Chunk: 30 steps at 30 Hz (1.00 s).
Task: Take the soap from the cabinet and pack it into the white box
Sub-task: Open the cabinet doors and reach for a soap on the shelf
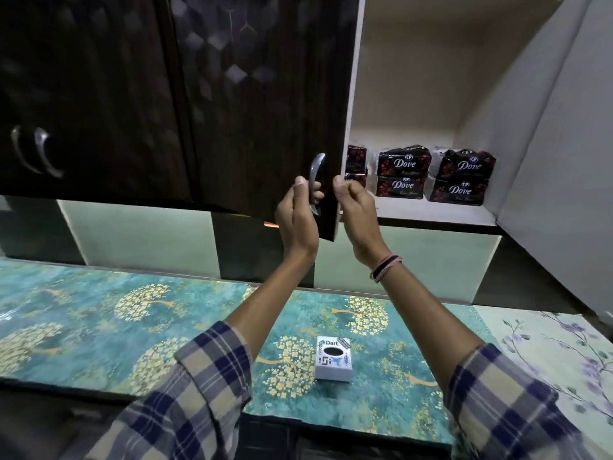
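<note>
Step in hand: opening the cabinet, nothing picked yet. Left hand [297,215] is wrapped around the curved metal handle [315,175] of the dark cabinet door [252,104], thumb up alongside it. Right hand [356,207] is curled at the door's free edge, fingers bent; it looks to be gripping the edge, but I can't tell for sure. It holds no soap

Soap [431,175] sits on the cabinet shelf [431,212], just right of the door edge: dark wrappers with red floral print and white "Dove" lettering, stacked two high in a row, one stack partly hidden behind the door. Wrappers look glossy, probably slippery

White box [333,361] is down on the bench [99,327], between the forearms, printed top with a dark oval opening, well apart from the soap

Next, my read: swing door fully clear, free the right hand, reach in for the nearest top bar without toppling the stack, then bring it down to the box
</note>
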Each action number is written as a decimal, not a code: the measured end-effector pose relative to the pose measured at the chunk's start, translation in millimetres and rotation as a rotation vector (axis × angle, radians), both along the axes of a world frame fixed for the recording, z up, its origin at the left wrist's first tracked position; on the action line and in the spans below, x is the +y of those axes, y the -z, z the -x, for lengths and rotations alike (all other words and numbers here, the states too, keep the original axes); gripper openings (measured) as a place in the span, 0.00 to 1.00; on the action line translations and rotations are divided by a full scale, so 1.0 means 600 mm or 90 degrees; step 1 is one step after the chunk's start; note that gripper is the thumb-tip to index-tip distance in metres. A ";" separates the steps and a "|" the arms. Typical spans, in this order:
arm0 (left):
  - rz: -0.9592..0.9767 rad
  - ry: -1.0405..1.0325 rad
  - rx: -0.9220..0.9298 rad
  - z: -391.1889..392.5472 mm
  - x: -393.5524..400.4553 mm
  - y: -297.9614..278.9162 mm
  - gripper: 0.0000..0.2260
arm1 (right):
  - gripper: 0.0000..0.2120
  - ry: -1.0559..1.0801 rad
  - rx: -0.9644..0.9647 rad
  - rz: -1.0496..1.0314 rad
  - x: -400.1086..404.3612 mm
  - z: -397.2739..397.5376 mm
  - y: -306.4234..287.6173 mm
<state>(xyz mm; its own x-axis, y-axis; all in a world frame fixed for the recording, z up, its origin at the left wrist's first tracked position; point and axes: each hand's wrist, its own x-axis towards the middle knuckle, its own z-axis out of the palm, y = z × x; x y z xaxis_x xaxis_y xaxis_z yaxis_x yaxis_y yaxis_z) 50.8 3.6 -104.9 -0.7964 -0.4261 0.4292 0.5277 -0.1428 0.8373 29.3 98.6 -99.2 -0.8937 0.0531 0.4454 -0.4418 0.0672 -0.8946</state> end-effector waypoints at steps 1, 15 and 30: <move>-0.018 -0.027 0.009 -0.022 -0.008 0.005 0.21 | 0.20 -0.026 0.013 0.010 -0.014 -0.025 0.000; -0.140 -0.249 0.025 -0.242 -0.284 0.000 0.14 | 0.30 -0.334 -0.040 0.024 -0.307 -0.223 -0.008; -0.064 -0.302 -0.066 -0.269 -0.429 -0.029 0.25 | 0.31 -0.467 -0.115 -0.017 -0.434 -0.230 -0.021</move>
<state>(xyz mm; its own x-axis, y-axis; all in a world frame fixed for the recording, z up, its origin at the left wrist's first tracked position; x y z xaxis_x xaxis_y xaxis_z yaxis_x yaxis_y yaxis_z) 212.2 -253.8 -87.8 -0.5407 -0.7871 0.2969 0.4689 0.0110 0.8832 167.4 -161.8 -86.8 -0.7549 -0.5921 0.2821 -0.2286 -0.1655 -0.9593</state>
